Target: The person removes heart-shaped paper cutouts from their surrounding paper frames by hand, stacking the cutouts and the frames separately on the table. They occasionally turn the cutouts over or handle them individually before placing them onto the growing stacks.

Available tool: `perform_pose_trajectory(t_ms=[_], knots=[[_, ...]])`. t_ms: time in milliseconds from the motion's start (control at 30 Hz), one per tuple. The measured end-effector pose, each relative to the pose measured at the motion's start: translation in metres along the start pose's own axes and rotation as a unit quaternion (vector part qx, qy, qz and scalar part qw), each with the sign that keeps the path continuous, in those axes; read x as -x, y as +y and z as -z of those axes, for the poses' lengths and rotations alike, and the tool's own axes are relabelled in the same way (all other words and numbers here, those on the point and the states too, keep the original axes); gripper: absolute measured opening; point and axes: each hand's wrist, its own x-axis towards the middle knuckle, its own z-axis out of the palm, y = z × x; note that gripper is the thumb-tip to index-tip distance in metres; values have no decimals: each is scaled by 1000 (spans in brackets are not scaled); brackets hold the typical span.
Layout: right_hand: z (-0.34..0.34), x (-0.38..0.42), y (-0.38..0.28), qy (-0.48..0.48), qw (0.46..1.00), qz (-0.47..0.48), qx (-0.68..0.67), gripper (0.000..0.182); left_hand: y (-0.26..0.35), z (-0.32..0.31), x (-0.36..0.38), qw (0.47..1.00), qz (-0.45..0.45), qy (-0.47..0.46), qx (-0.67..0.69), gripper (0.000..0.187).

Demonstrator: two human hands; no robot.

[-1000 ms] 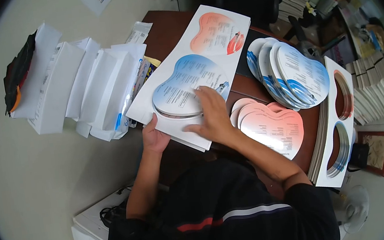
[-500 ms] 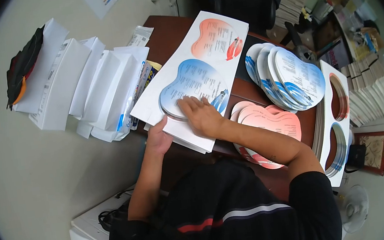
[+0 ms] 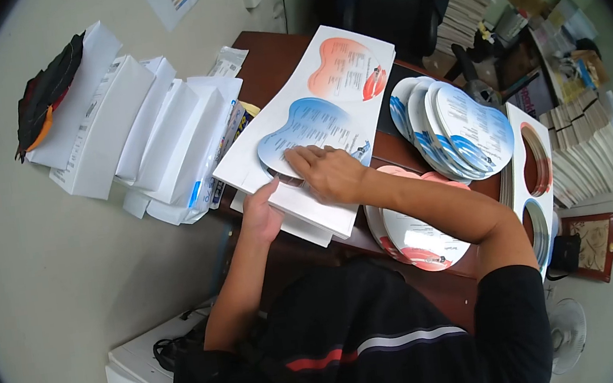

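A stack of white die-cut sheets (image 3: 300,200) lies on the brown desk (image 3: 267,58). The top sheet carries a blue heart-shaped card (image 3: 311,131) and a red heart-shaped card (image 3: 343,68). My right hand (image 3: 329,173) presses flat on the lower edge of the blue card, fingers spread. My left hand (image 3: 261,211) grips the near left edge of the sheet stack, thumb on top.
Fanned blue cards (image 3: 456,131) and red cards (image 3: 415,235) lie to the right on the desk. Punched-out sheets (image 3: 532,187) stand at the far right. White paper packs (image 3: 131,133) sit on the floor at left. Stacks of booklets (image 3: 592,149) fill the right side.
My right hand has slid left across the blue card toward its lower left edge. My left hand's thumb has come up onto the sheet edge. The view has shifted slightly.
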Motion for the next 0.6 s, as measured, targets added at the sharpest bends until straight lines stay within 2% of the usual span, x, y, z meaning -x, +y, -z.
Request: perform_pose_trajectory(t_ms=[33, 233, 333, 433, 533, 600], knots=[[-2, 2, -1, 17, 1000, -14, 1, 49, -1, -1, 1, 1000, -4, 4, -3, 49], [-16, 14, -10, -62, 995, -77, 13, 48, -10, 6, 4, 1000, 0, 8, -29, 47], [-14, 13, -10, -32, 995, -52, 79, 47, -5, 7, 3, 998, 11, -49, -38, 42], [4, -2, -1, -85, 994, -42, 56, 40, 0, -3, 7, 1000, 17, -16, 2, 49], [33, -18, 7, -175, 984, 7, 41, 38, 1, -4, 5, 999, 31, -21, 39, 50], [20, -12, 0, -151, 985, -3, 78, 36, 2, -14, 3, 1000, 8, 8, 11, 49]])
